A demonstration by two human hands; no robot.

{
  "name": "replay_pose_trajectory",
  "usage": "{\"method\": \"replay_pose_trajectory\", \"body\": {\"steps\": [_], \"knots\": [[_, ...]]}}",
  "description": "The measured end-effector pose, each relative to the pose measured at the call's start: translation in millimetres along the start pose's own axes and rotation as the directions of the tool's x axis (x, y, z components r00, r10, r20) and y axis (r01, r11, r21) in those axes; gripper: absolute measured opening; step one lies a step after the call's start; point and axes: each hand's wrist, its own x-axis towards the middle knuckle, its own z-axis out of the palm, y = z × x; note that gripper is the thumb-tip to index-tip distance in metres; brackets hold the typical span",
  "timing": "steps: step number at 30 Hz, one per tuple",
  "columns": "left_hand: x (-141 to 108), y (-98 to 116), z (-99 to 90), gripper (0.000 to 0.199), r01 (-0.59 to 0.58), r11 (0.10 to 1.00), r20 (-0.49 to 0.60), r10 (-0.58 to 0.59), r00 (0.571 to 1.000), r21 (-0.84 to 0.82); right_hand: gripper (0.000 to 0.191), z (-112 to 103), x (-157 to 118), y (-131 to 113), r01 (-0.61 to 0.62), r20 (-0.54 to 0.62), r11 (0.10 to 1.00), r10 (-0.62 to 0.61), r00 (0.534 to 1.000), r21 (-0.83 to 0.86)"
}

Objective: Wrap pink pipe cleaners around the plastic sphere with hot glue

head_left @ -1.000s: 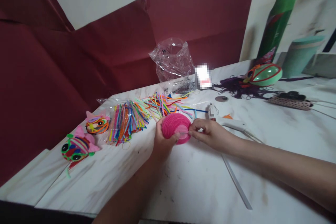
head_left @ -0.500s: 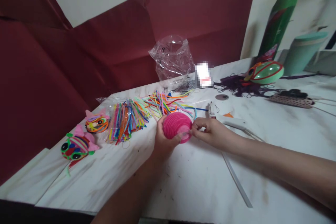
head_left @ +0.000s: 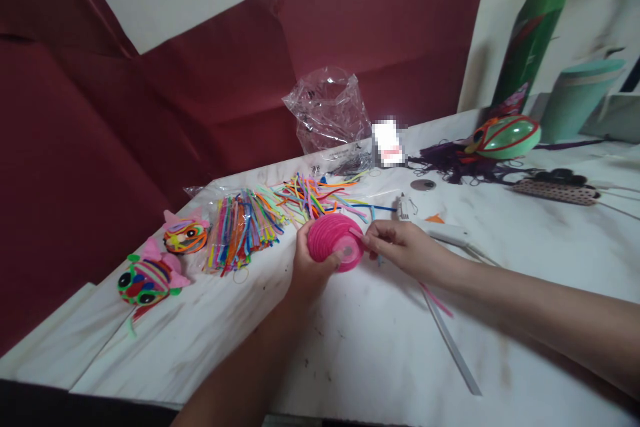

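A round pink ball (head_left: 330,233) wound with rows of fuzzy pink pipe cleaner sits in my left hand (head_left: 305,267), whose fingers wrap its left side with the thumb across the front. A paler round patch shows on the ball near my thumb. At the ball's right edge, my right hand (head_left: 395,243) pinches a pink pipe cleaner (head_left: 356,233) between thumb and forefinger, its tip lying against the ball. Below my right forearm a pink strand (head_left: 437,300) sticks out; my hand and arm hide whatever links the two pieces.
Behind the ball lie loose pipe cleaners (head_left: 320,193) and a bag of them (head_left: 245,233). Two decorated fish (head_left: 150,280) stand at left. A glue gun (head_left: 440,230) lies beyond my right hand, a grey strip (head_left: 453,343) nearer. Farther back are a clear plastic bag (head_left: 330,113) and a green balloon (head_left: 513,138).
The ball has shifted slightly left. My right hand's fingertips have risen a little along its edge, and a pink strand now shows below the right forearm.
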Motion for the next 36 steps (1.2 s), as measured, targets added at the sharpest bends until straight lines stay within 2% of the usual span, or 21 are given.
{"method": "replay_pose_trajectory", "body": {"steps": [4, 7, 13, 19, 25, 30, 36], "knots": [[1, -3, -0.4, 0.076, -0.002, 0.999, 0.011, 0.002, 1.000, -0.054, 0.026, 4, 2, 3, -0.108, -0.042, 0.990, 0.111, 0.993, 0.086], [1, -5, -0.8, 0.078, 0.008, 0.995, 0.046, -0.004, 0.999, -0.099, 0.030, 8, 3, 8, -0.132, -0.036, 0.988, 0.135, 0.990, 0.077], [0, -2, -1.4, 0.079, 0.042, 0.992, 0.104, -0.030, 0.994, -0.117, 0.027, 9, 3, 16, -0.089, -0.078, 0.996, 0.090, 0.993, 0.020], [1, 0, -1.4, 0.075, 0.094, 0.992, 0.095, -0.085, 0.992, -0.087, 0.025, 10, 1, 13, -0.093, -0.068, 0.995, 0.089, 0.994, -0.046], [1, -3, -0.1, 0.076, 0.078, 0.996, 0.043, -0.076, 0.996, -0.037, 0.024, 13, 1, 17, -0.105, -0.057, 0.994, 0.104, 0.993, -0.006], [2, 1, -0.3, 0.083, 0.054, 0.998, 0.058, -0.053, 0.997, -0.014, 0.028, 11, 2, 18, -0.094, -0.042, 0.995, 0.095, 0.995, 0.025], [1, 3, -3.0, 0.078, 0.095, 0.990, 0.082, -0.087, 0.993, -0.102, 0.032, 8, 1, 12, -0.058, -0.039, 0.996, 0.061, 0.997, 0.071]]}}
